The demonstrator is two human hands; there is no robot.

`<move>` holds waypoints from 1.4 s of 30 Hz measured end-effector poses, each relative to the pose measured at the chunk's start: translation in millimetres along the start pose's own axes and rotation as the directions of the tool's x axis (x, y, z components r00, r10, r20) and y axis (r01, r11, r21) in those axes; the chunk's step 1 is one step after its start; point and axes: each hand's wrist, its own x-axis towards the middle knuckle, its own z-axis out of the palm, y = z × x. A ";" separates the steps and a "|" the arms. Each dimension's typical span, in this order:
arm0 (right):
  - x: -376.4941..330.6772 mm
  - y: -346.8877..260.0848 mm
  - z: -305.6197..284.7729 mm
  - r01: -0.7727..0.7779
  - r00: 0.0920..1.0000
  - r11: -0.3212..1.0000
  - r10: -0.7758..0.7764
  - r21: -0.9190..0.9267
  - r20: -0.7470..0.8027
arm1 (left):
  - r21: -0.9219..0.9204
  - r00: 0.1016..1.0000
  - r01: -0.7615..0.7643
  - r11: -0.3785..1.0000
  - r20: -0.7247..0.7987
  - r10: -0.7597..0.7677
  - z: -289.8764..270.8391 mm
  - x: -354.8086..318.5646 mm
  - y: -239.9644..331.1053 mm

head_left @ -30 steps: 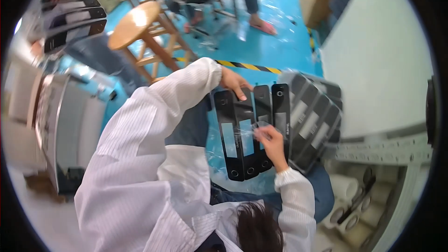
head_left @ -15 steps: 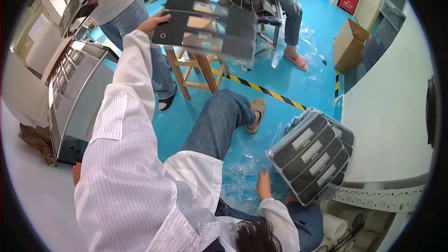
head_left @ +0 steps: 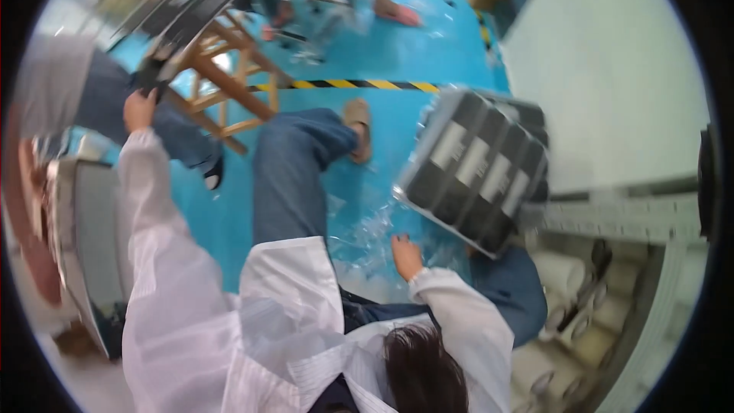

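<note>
Far out at upper left, my left hand point(head_left: 141, 109) grips the near end of a thin sheet of black panels point(head_left: 187, 23), seen nearly edge-on and smeared by motion. The sheet is above a wooden stool point(head_left: 222, 80). My right hand point(head_left: 405, 257) hangs low over crumpled clear film, its fingers loosely bent and apart, with nothing visible in them. To its right, a stack of similar black panels with pale windows point(head_left: 478, 164) leans at a tilt above my bent knee point(head_left: 512, 298). Clear plastic edges show around this stack.
At the left are another person's arm point(head_left: 34, 248) and a pale box-like unit point(head_left: 88, 229). Someone wearing pink slippers point(head_left: 397, 14) sits at the back. White rolls point(head_left: 562, 271) fill a shelf at lower right. Striped tape point(head_left: 359, 85) crosses the blue floor.
My left hand has swung left and nearer with the panel sheet, which has turned edge-on. The whole view has shifted right. My right hand remains beside the stack.
</note>
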 end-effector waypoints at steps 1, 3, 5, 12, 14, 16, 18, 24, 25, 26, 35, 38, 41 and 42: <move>-10.2 4.1 -17.4 -0.069 0.997 0.995 0.067 -0.074 -0.035 | -0.173 0.975 0.021 0.985 0.221 0.018 -15.1 -27.3 68.5; -27.8 26.7 -30.8 0.069 0.975 0.996 -0.079 0.056 0.206 | -0.387 0.921 -0.043 0.921 0.341 0.187 -52.1 -66.1 166.6; -31.5 49.3 -70.1 0.215 0.865 0.949 -0.294 0.229 0.407 | -0.484 0.866 -0.184 0.856 0.332 0.374 -76.3 -108.9 262.3; -9.0 89.8 -165.4 -0.601 0.579 0.347 -0.431 0.720 0.692 | -0.806 0.347 -0.311 0.504 0.398 0.849 -72.8 -191.1 422.5; -35.9 89.6 -61.8 -0.173 0.815 0.660 -0.321 0.731 0.483 | -0.909 0.322 -0.323 0.263 0.156 0.934 -57.2 -257.6 455.1; -56.4 80.6 -4.3 0.234 0.873 0.834 -0.407 0.500 0.270 | -0.922 0.352 -0.347 0.171 0.041 0.935 -47.8 -315.9 456.1; -68.5 46.3 -29.4 0.178 0.922 0.980 -0.199 0.093 0.332 | -0.866 0.233 -0.208 0.454 0.407 0.883 -33.1 -353.7 426.4; 1.4 95.2 -221.7 -0.353 0.738 0.315 -0.485 0.881 0.469 | -0.657 -0.445 -0.563 0.502 0.752 0.486 -20.1 -430.7 331.7; 17.0 107.8 -230.5 -0.246 0.926 0.308 -0.205 0.919 0.316 | -0.649 -0.442 -0.565 0.509 0.760 0.477 -16.6 -429.7 329.0; 37.1 125.5 -231.9 -0.249 0.967 0.248 0.119 0.936 0.226 | -0.715 -0.397 -0.532 0.454 0.684 0.612 -10.0 -429.2 328.4; 207.6 214.5 -233.8 0.263 0.800 0.961 -0.268 -0.087 -0.537 | -0.692 -0.226 -0.497 0.523 0.685 0.692 -71.3 -332.3 465.9; 180.8 217.1 -238.5 0.269 0.873 0.962 -0.264 -0.047 -0.410 | -0.689 0.175 -0.553 0.468 0.453 0.874 -63.5 -362.2 448.5; 110.0 270.2 -240.8 0.176 0.917 0.984 -0.166 -0.005 -0.363 | -0.727 0.146 -0.442 0.526 0.520 0.842 -72.1 -369.7 417.4; 101.2 288.2 -238.1 0.167 0.920 0.986 -0.155 0.001 -0.360 | -0.653 0.133 -0.568 0.500 0.527 0.840 -71.5 -385.5 398.7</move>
